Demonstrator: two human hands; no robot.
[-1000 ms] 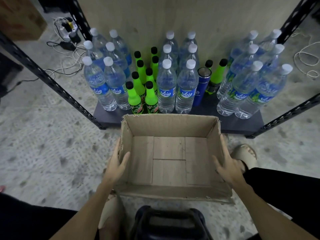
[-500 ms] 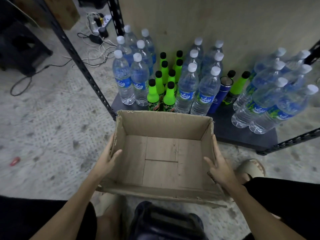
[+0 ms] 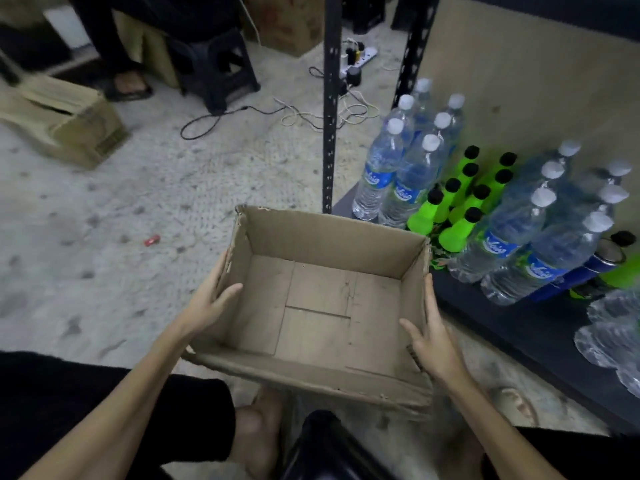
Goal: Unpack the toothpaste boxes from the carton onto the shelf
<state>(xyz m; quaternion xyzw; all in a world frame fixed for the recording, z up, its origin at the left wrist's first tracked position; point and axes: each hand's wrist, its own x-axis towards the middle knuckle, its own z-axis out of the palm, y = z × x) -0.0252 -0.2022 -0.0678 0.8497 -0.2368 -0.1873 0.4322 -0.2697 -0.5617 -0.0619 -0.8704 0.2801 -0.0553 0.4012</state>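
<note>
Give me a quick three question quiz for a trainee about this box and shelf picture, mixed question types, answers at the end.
1. True or false: the cardboard box has toothpaste boxes inside.
2. What colour are the caps on the green bottles on the shelf?
A. black B. white C. red
3. Fill in: the left hand and right hand each hold a ____ wall of the box.

Key: 1 false, it is empty; 2 A; 3 side.
</note>
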